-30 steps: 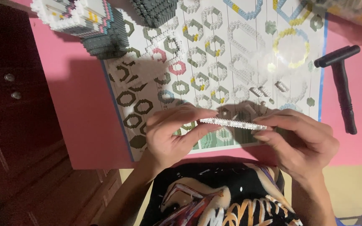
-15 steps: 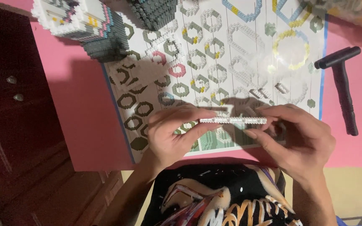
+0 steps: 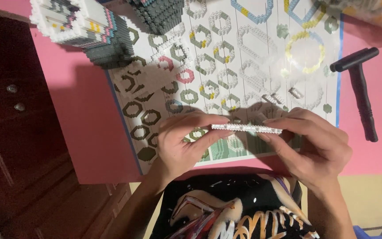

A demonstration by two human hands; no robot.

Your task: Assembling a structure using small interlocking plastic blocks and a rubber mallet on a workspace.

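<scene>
A person sits at a pink table [image 3: 85, 124] with both bare hands raised just above its near edge. Between them they hold a thin white strip of tiny building bricks [image 3: 246, 128], lying level. The left hand [image 3: 180, 144] pinches the strip's left end, its grip closed on it between thumb and fingers. The right hand [image 3: 319, 146] pinches the right end the same way, fingers closed around it.

Beneath the hands lies a large instruction sheet [image 3: 244, 62] with a blue border, covered with small rings of bricks in white, olive, pink, yellow and blue. At the sheet's far left corner stands a partly built brick model [image 3: 85, 26], white on top with dark grey layers below. To the right of the sheet, well apart from the hands, a black T-shaped tool [image 3: 361, 88] rests on the table. A dark wooden cabinet [image 3: 18, 132] stands to the left.
</scene>
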